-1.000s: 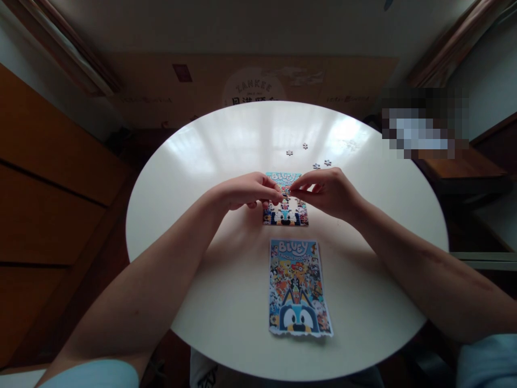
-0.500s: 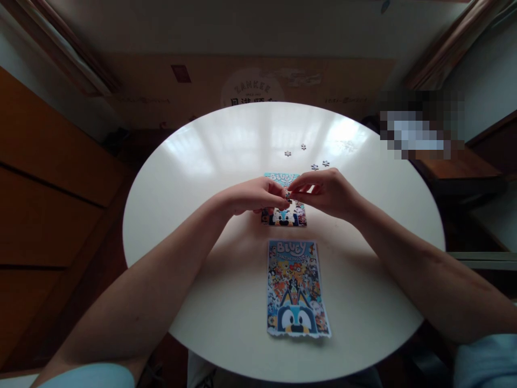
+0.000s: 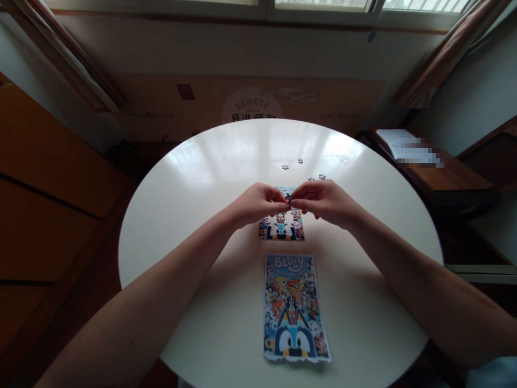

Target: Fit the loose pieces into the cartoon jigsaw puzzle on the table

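Between the fingertips of both hands is a small dark puzzle piece point(image 3: 288, 199), partly covered by the fingers. My left hand point(image 3: 260, 205) pinches it from the left, and my right hand point(image 3: 325, 198) pinches it from the right. Just under them lies a partly assembled jigsaw puzzle point(image 3: 281, 232), with a blue dog's face along its near edge and pale gaps in its middle. The hands hide part of the puzzle's upper half. Closer to me, a printed picture sheet point(image 3: 297, 307) headed "Bluey" lies flat, its bottom edge torn.
Several loose puzzle pieces point(image 3: 285, 167) lie beyond the hands on the white oval table point(image 3: 194, 183). One near my right hand is partly hidden. A wooden side table point(image 3: 448, 175) with papers stands at the right, and a wooden cabinet point(image 3: 36, 215) at the left.
The camera view has tilted up, so the window now shows and the table sits lower in the picture. Both hands stay together over the puzzle, still pinching the small piece.
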The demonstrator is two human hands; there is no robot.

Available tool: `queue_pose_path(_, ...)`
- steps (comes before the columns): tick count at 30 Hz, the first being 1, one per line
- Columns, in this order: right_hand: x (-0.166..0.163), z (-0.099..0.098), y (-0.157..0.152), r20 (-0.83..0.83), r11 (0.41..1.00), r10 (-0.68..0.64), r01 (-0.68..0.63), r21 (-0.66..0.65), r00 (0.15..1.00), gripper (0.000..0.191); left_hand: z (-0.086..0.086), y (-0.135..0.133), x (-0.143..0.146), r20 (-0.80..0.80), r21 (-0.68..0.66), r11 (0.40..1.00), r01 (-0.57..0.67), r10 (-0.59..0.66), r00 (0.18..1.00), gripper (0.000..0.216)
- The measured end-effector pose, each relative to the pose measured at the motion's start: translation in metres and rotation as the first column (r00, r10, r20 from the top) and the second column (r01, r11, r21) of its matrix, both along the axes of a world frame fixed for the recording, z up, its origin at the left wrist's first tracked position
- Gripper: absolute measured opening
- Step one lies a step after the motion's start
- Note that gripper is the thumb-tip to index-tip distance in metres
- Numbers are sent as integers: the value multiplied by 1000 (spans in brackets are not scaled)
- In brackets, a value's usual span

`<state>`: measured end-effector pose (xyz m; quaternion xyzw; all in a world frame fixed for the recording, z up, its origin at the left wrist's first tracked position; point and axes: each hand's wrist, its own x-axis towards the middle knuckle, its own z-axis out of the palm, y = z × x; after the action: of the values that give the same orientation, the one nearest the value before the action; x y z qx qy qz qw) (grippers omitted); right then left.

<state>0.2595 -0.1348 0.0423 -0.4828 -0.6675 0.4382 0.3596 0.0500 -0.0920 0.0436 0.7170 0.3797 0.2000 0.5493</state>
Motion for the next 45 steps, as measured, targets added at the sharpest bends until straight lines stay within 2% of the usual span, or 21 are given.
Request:
queue_pose_path(3,3,1,1,-25,999,-15,14,-49,1000,26,0,2,-3,-29,84,995,52,-49,998,20)
queue_pose_path(6,8,2,3,9,998,-25,25,-65,1000,27,3,5,-9,-123,241,967,81,-52,991,19)
queue_pose_path(10,16,0,7,188,1000,-4,2,14,982,22,3,9,-16,-265,483,859,168,-40,964,12)
queue_pose_path(13,17,-6,10,296,997,29,-51,66,955,17,-1,12,-18,-343,579,770,268,-68,937,14)
queue_pose_path(16,15,-11,11,333,995,67,-87,46,940,18,-7,13,-18,-362,644,703,301,-67,930,16)
queue_pose_path(19,12,-13,10,322,995,87,-100,24,943,19,-12,16,-19,-354,662,675,325,-101,930,18)
queue_pose_path(28,6,-17,8,314,994,108,-102,-35,943,14,-16,18,-20,-366,658,644,390,-179,913,34)
queue_pose_path(37,2,-12,4,470,994,36,-80,74,882,14,-14,15,-19,-415,642,640,423,-175,893,38)
queue_pose_path(45,13,-9,8,450,991,5,-64,117,893,14,-13,15,-18,-412,650,632,422,-173,894,40)
